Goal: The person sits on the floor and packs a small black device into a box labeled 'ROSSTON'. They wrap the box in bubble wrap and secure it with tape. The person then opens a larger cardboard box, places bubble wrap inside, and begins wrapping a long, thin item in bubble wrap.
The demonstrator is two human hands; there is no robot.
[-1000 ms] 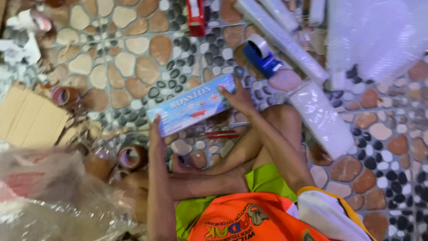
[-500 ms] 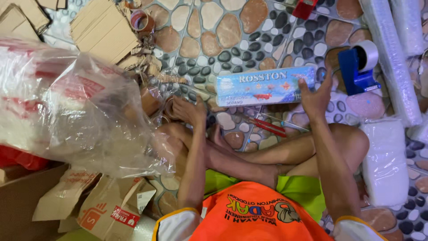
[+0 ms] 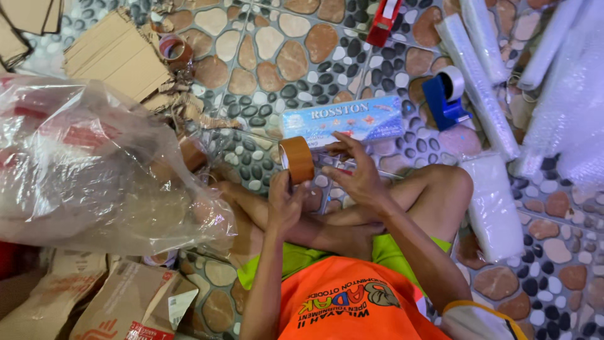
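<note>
The person sits cross-legged on the pebble-pattern floor (image 3: 264, 56), and everything lies within arm's reach around the knees, which looks like the reason for the layout. The left hand (image 3: 284, 200) is up in front of the chest, its grip closed around the lower edge of a roll of brown tape (image 3: 296, 158), held upright so the flat side faces across toward the other hand. The right hand (image 3: 355, 176) is half open, fingers spread and curled, fingertips just beside the roll's edge; whether they pinch the tape's loose end I cannot tell, it is too small to see. That angle of the roll suits picking at its rim.

Right behind the hands, on the floor, lies a long light-blue box (image 3: 343, 121), flat and crosswise, near both hands but touched by neither. To its right stands a blue tape dispenser (image 3: 445, 97), with a red one (image 3: 384, 22) further up. Rolls of bubble wrap (image 3: 481, 82) run along the right side. On the left bulges 1 big clear plastic bag (image 3: 94, 170), with flattened cardboard (image 3: 116, 53) above it.
</note>
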